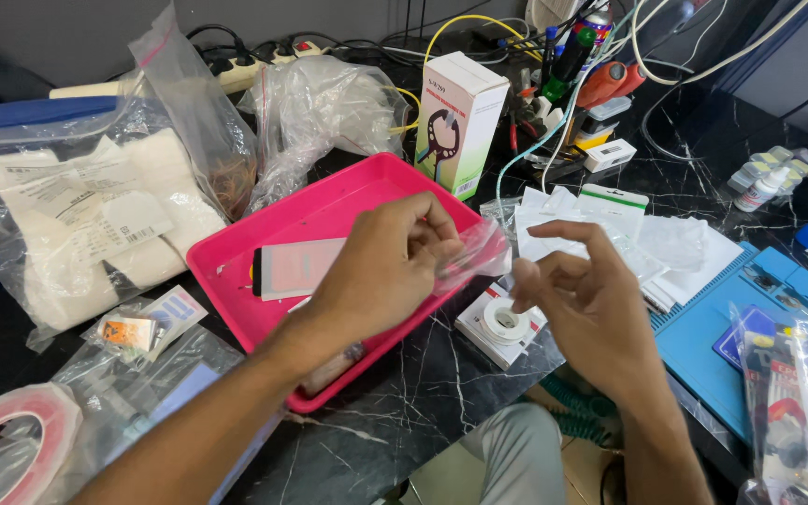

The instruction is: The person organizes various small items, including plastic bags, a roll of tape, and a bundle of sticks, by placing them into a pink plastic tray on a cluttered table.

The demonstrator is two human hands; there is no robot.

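My left hand point(381, 271) hovers over the pink tray point(329, 208) and pinches a small clear plastic film point(477, 252) by its left edge. My right hand point(586, 299) is beside it, fingers spread and curled, just right of the film; whether it touches the film is unclear. A flat phone-like piece point(294, 267) with a pinkish face lies in the tray under my left hand. Below the film, a white roll of tape point(505, 321) rests on a small white box.
Clear bags with white pads point(95, 215) sit left. An upright white-green box point(460, 122) stands behind the tray. Several white packets point(666, 238) and a blue work mat point(750, 327) lie right. Cables and tools crowd the back. A pink tape roll point(16, 425) sits bottom left.
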